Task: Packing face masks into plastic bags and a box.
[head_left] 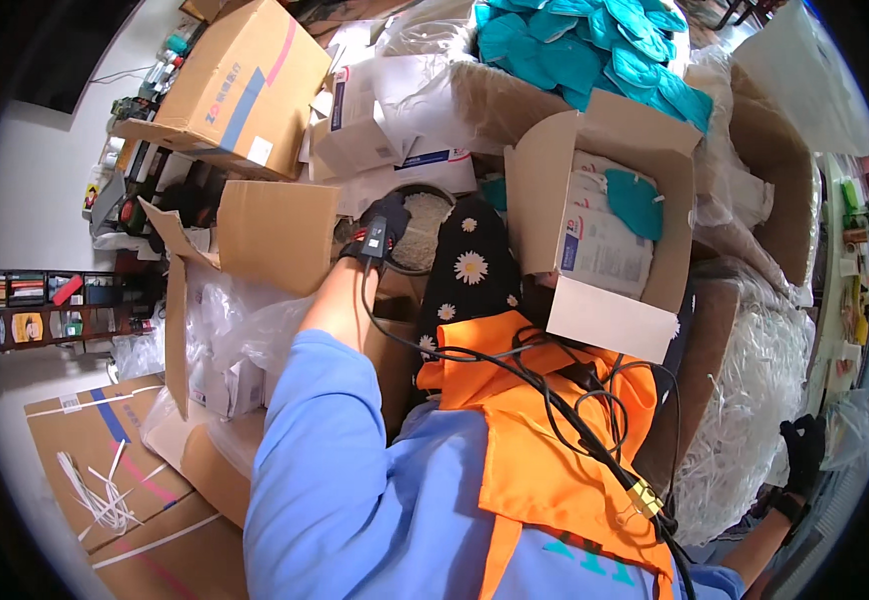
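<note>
My left hand, in a black glove, reaches to the left side of a round bowl with pale, grainy contents. Its fingers blend into the dark rim, so their grip is hard to read. Off to the right, my gloved right hand hovers beside a clear plastic bag of white strands, fingers apart and nothing seen in them. On my lap, an open carton holds several white printed packs. One teal face mask lies on top of these packs.
Teal masks lie heaped at the back. A large brown carton stands back left, with an open carton nearer. White boxes sit behind the bowl. Black cables cross my orange apron. A strapped carton lies lower left.
</note>
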Demonstrator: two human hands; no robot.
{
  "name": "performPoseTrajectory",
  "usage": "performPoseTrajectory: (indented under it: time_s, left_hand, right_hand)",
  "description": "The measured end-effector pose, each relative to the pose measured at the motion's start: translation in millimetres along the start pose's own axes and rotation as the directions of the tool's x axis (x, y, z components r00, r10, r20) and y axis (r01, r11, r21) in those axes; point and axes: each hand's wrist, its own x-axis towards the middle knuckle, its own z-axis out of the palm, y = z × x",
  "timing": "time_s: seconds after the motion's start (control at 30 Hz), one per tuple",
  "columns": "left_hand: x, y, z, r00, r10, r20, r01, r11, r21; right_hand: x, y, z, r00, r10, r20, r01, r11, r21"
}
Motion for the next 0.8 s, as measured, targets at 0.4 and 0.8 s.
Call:
performPoseTrajectory:
  time_s: [0.4,0.8]
  left_hand:
    - [-61,261,-95,0.517,0.776,-0.362,-0.851,0.510,-0.124]
    - [-70,324,17,0.600,0.735,0.315,-0.785,0.616,0.059]
  right_hand:
    - [52,-116,-11,0.886,-0.040,-0.461,0.364,0.675,0.641]
    - [12,-388,-1,0.814,-0.480,-0.327,0.565,0.525,0.637]
